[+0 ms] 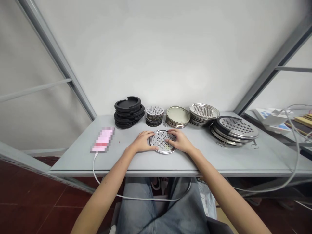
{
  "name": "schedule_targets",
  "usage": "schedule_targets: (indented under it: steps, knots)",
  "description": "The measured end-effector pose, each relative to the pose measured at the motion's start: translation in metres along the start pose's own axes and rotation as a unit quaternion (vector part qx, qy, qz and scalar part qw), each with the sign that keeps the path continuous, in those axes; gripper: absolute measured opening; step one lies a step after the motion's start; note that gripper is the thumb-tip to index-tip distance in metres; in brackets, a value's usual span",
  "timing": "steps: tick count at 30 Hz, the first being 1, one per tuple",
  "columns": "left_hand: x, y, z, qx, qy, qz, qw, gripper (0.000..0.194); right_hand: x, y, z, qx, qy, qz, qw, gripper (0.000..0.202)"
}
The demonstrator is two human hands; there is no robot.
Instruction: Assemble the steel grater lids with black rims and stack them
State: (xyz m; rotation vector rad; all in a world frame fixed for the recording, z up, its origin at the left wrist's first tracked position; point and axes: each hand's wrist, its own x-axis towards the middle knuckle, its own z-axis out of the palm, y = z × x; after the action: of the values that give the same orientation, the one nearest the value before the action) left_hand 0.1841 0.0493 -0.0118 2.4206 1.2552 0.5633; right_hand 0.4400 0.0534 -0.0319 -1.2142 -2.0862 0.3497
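A round perforated metal disc with a shiny raised rim lies flat on the table in front of me. My left hand grips its left edge, thumb at the near side and fingers at the far side. Around the right edge curls my right hand, with some fingertips on the far rim and another finger over the holed surface. Just behind the disc stand a stack of small perforated discs and a stack of plain pale metal dishes. Small wire pieces lie between these stacks.
Black rings are piled at the back left. Rimmed perforated discs and larger black-edged ones are stacked on the right, with wire hooks beside them. A phone on a white cable lies left. Metal frame posts flank the table.
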Motion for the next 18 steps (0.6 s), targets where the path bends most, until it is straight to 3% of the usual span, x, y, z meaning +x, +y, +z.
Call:
schedule_targets:
  steps: [18]
  knots:
    - [0.0005,-0.001,0.0007,0.001,0.009,-0.001,1.0,0.087,-0.0001,0.009,0.0047,0.031,-0.002,0.046,0.998,0.042]
